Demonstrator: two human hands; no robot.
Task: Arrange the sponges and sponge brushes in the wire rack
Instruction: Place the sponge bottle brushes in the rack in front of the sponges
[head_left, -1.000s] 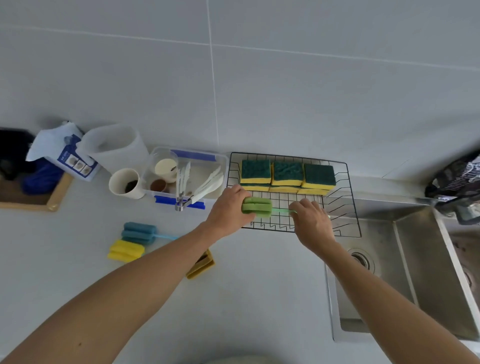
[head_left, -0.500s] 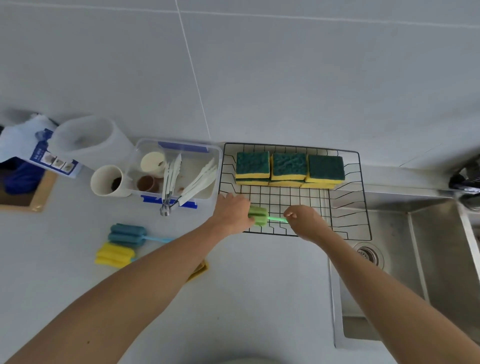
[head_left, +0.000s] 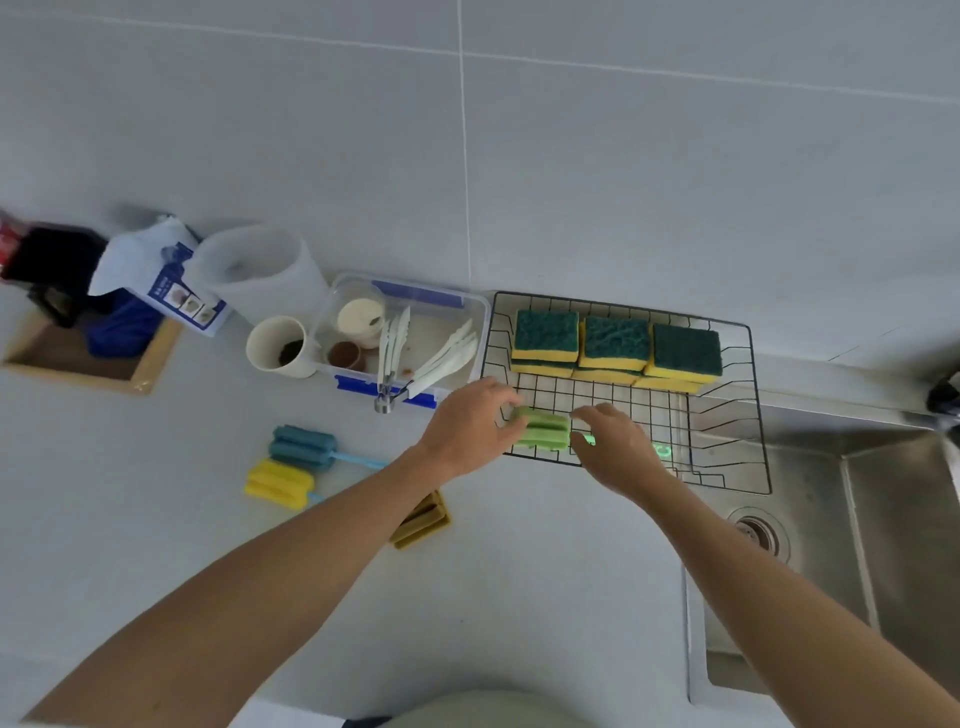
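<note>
a pale grey counter (head_left: 519, 597) meets a tiled wall. the ridged green foam brush (head_left: 540, 428) lies at the front of the black wire rack (head_left: 753, 415). the left hand (head_left: 470, 426) curls its fingers round the foam head; the right hand (head_left: 615, 447) is over the translucent handle, grip hidden. behind both hands, square yellow-and-green sponges (head_left: 615, 345) sit in a row. left of the left hand lie a teal brush (head_left: 304, 448) and a yellow brush (head_left: 278, 483); right of the right hand, a steel sink (head_left: 857, 545).
</note>
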